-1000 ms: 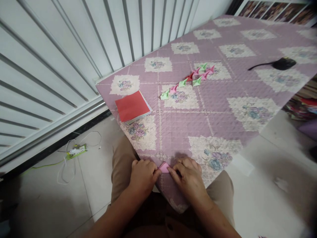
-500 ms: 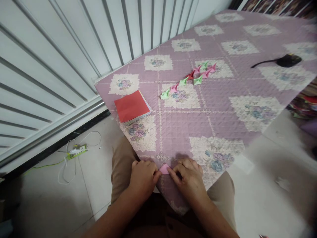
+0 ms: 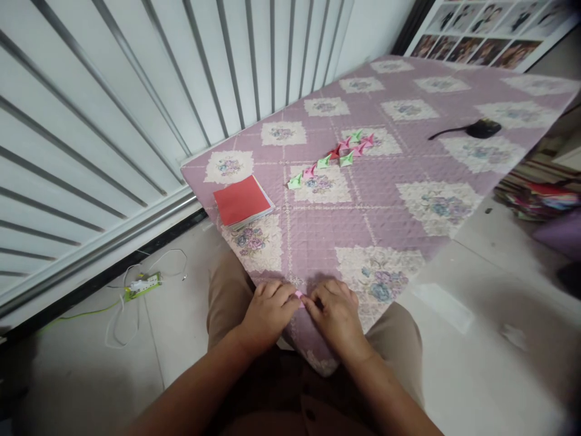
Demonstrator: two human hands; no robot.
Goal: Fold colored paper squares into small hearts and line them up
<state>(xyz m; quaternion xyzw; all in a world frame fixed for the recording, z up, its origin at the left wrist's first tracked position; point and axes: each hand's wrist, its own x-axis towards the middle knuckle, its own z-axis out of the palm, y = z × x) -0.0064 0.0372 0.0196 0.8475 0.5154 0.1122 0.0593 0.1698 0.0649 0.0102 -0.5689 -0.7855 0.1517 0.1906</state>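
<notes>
My left hand and my right hand meet at the near corner of a purple quilted bed. Their fingertips pinch a small pink folded paper, mostly hidden between them. Both hands are closed on it and rest on the quilt. Further up the bed lies a stack of square paper with a red top sheet. Beyond that runs a row of several small folded pink, red and green paper pieces.
A black object with a cord lies at the bed's far right. A white slatted wall runs along the left. A green-and-white power strip with cables sits on the tiled floor. Piled colourful things lie right of the bed.
My hands have closed tighter together over the pink paper, so less of it shows. The view has tilted up and pulled back a little.
</notes>
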